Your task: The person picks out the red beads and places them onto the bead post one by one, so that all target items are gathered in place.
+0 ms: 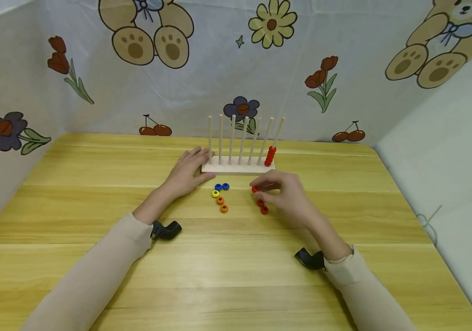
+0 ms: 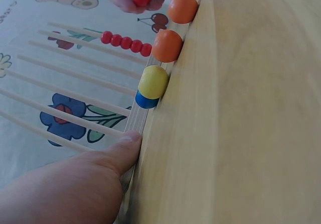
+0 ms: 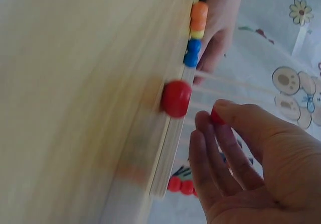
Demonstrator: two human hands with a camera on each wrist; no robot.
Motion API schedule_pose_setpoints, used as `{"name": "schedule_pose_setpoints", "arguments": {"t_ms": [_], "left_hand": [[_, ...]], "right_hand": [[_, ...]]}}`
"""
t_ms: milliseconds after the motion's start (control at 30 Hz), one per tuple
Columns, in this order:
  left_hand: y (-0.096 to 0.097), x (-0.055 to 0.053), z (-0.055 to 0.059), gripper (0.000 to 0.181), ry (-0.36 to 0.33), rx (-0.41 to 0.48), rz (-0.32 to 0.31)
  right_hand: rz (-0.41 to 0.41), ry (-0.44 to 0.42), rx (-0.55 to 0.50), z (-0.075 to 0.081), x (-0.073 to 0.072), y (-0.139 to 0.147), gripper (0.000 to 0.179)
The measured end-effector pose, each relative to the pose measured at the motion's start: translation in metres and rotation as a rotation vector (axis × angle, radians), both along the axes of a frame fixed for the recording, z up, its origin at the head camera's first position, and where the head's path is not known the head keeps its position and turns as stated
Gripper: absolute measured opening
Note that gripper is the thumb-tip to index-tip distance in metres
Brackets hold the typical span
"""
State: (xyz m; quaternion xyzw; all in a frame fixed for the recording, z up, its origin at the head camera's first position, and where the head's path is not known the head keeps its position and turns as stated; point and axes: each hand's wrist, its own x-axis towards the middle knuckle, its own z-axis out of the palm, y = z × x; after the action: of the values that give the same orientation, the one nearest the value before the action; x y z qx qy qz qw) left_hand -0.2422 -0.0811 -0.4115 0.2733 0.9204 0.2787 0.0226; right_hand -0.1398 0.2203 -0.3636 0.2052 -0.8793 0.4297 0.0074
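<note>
A wooden peg rack [image 1: 236, 168] with several upright pegs stands toward the back of the table. My left hand [image 1: 186, 174] holds its left end, thumb along the front edge and fingers at the back. Just in front of the rack, my right hand [image 1: 287, 193] pinches a red bead [image 3: 217, 114] between thumb and fingertips, raised above the tabletop in the right wrist view. Two loose red beads [image 1: 264, 210] lie beneath that hand. Several red beads [image 1: 270, 156] are stacked on the rightmost peg; the other pegs are bare.
Left of the loose red beads lie two blue beads [image 1: 225, 186], one yellow bead [image 1: 215, 194] and two orange beads [image 1: 224, 208] on the wooden table [image 1: 227, 276]. A printed cloth [image 1: 219, 59] hangs behind, and a white wall [image 1: 447, 151] borders the right side.
</note>
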Motion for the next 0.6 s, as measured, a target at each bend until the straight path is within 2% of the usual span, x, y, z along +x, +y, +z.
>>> {"name": "schedule_pose_setpoints", "arguments": {"t_ms": [267, 600], "left_hand": [[-0.001, 0.000, -0.001, 0.068, -0.001, 0.003, -0.001], [-0.001, 0.000, 0.001, 0.068, -0.005, 0.013, -0.004]], "right_hand": [[-0.093, -0.009, -0.056, -0.001, -0.009, 0.016, 0.024], [-0.234, 0.053, -0.098, 0.002, -0.017, 0.029, 0.023]]}}
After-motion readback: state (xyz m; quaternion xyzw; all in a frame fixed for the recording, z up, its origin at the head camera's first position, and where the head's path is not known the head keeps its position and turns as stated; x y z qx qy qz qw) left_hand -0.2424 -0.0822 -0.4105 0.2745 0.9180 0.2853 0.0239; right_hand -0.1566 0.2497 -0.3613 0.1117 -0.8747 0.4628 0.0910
